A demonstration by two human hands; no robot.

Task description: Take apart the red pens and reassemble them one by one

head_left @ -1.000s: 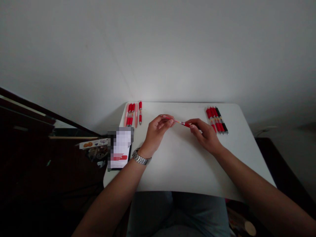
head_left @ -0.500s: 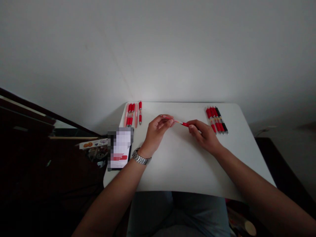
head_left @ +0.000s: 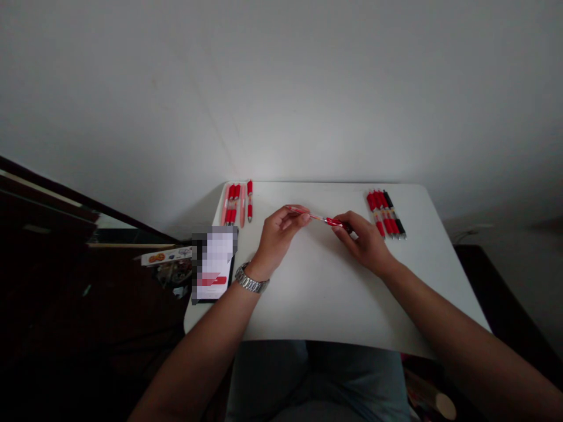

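A white table (head_left: 303, 299) is filling the middle of the scene, pushed against a pale wall. Over it, a left hand (head_left: 281, 231) is pinching one end of a pen between thumb and fingertips, while a right hand (head_left: 363, 237) is gripping the other end, thumb and forefinger narrowed around it. A phone (head_left: 217, 258) is lying at the near left edge. A row of red pens (head_left: 387, 226), with a black pen (head_left: 400, 227) at its right end, is resting far right; pink and red pens (head_left: 242, 205) are lining the far left. The slim red pen (head_left: 332, 221) in both hands is spanning the centre, sloping slightly nearer at its right end. Good handling is likely depending on a light pinch, both ends staying in line and the left hand steadying as the right works.
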